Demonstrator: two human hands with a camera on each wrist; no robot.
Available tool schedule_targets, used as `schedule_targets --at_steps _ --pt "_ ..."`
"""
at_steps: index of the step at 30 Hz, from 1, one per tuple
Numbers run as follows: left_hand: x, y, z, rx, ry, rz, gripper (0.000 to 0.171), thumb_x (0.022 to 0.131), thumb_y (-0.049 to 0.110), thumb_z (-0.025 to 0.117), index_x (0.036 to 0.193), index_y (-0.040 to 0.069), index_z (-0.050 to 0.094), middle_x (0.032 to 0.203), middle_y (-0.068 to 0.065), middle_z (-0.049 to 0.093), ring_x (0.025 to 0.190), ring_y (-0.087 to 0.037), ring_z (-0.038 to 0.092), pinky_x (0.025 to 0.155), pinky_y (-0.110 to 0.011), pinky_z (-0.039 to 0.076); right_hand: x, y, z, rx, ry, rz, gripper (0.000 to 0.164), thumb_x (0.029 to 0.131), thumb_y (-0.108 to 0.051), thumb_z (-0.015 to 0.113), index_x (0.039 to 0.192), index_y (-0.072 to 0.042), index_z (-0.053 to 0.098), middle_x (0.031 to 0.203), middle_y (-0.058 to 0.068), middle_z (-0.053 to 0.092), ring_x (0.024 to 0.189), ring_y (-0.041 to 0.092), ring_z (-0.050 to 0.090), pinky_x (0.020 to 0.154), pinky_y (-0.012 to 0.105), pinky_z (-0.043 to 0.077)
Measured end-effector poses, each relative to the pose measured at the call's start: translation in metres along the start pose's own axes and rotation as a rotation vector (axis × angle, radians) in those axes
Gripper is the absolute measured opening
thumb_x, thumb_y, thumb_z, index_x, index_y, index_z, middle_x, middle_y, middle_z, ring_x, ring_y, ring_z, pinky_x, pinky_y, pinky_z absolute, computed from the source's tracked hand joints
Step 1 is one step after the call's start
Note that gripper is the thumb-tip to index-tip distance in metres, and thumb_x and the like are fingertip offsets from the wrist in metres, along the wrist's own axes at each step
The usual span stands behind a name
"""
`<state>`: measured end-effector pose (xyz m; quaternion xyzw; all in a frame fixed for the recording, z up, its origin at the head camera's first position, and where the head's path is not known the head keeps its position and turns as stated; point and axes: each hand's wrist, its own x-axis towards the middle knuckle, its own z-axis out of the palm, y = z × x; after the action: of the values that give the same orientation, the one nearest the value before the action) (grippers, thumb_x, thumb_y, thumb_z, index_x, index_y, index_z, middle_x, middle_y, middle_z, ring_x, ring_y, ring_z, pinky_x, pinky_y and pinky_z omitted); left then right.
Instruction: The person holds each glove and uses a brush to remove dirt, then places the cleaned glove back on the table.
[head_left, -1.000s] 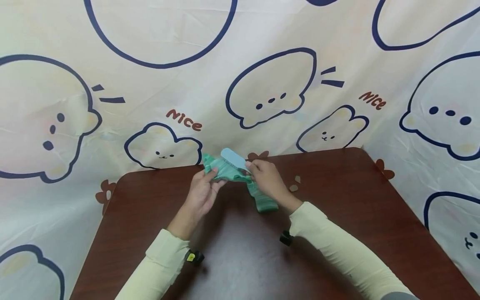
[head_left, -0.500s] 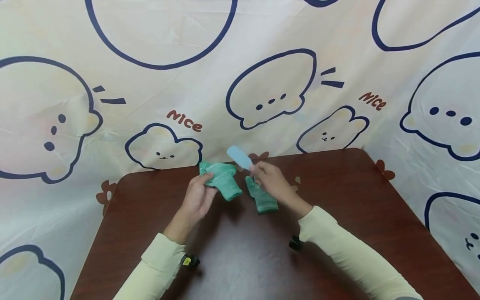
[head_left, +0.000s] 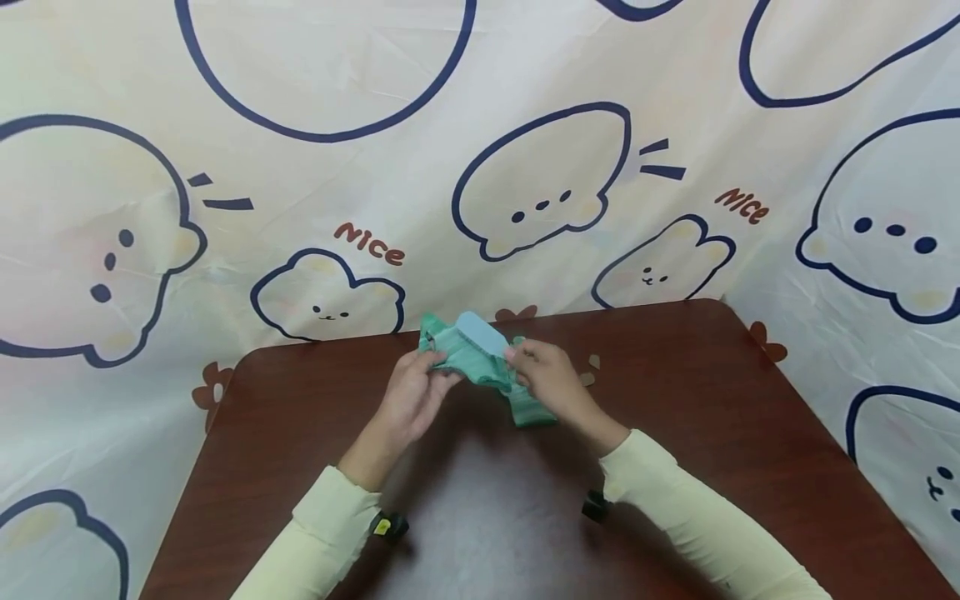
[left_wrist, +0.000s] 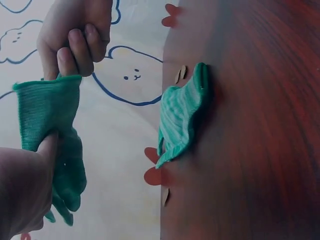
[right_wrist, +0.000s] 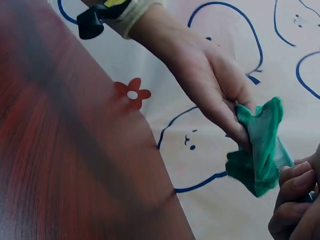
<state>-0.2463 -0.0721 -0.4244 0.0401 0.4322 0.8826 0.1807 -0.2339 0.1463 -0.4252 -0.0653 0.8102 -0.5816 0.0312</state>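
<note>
My left hand [head_left: 408, 400] pinches a green knitted glove [head_left: 474, 367] above the far part of the table. In the left wrist view the cuff of this held glove [left_wrist: 47, 107] points up and its fingers dangle. My right hand [head_left: 553, 383] grips a light blue brush [head_left: 482, 333] by its handle, the head lying over the glove. Bristles [right_wrist: 284, 155] show beside the fabric in the right wrist view. A second green glove [head_left: 531, 410] lies on the table under my right hand, which partly covers it.
Small tan leaf-like pieces [head_left: 588, 379] lie on the dark brown table [head_left: 480, 517] just right of the second glove. Another such piece [left_wrist: 166, 196] shows near the table edge in the left wrist view. A patterned cloth [head_left: 540, 50] hangs behind.
Half a second ago the brush was raised apart from the drooping glove; now its head is down against the fabric. The held glove has tilted up and shifted slightly right. The second glove stays put.
</note>
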Motion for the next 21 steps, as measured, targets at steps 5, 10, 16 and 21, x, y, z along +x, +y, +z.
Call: schedule_targets --at_steps 5,10,16,21 --pt "-0.002 -0.003 0.000 0.025 -0.026 -0.023 0.057 0.109 0.003 0.030 0.162 0.001 0.011 0.169 -0.014 0.021 0.155 -0.029 0.026 0.122 -0.048 0.030 -0.003 0.008 -0.007 0.043 0.020 0.011 0.037 0.106 -0.035 0.055 0.090 -0.003 0.064 0.060 0.001 0.041 0.053 0.017 0.036 0.050 0.026 0.033" --pt "-0.002 -0.004 0.003 0.044 -0.030 -0.019 0.056 0.109 0.002 0.030 0.162 0.000 0.012 0.168 -0.016 0.024 0.154 -0.030 0.028 0.123 -0.051 0.028 -0.003 0.011 -0.016 -0.015 0.054 0.004 0.036 0.107 -0.037 0.054 0.099 -0.005 0.069 0.063 0.003 0.045 0.054 0.017 0.038 0.050 0.027 0.036" --pt "-0.001 0.003 0.000 0.032 0.003 0.047 0.055 0.107 0.001 0.026 0.159 -0.005 0.010 0.166 -0.017 0.023 0.154 -0.027 0.025 0.127 -0.045 0.024 0.002 0.012 -0.031 0.076 0.166 -0.009 0.040 0.108 -0.037 0.049 0.099 0.000 0.060 0.071 0.004 0.049 0.059 0.013 0.041 0.051 0.025 0.035" --pt "-0.004 0.008 -0.004 0.020 0.023 0.039 0.055 0.108 0.003 0.026 0.160 -0.003 0.009 0.166 -0.013 0.023 0.155 -0.023 0.023 0.128 -0.042 0.022 -0.007 0.008 -0.028 0.193 0.032 -0.031 0.036 0.110 -0.034 0.044 0.102 -0.001 0.054 0.070 0.003 0.043 0.055 0.013 0.037 0.049 0.024 0.033"
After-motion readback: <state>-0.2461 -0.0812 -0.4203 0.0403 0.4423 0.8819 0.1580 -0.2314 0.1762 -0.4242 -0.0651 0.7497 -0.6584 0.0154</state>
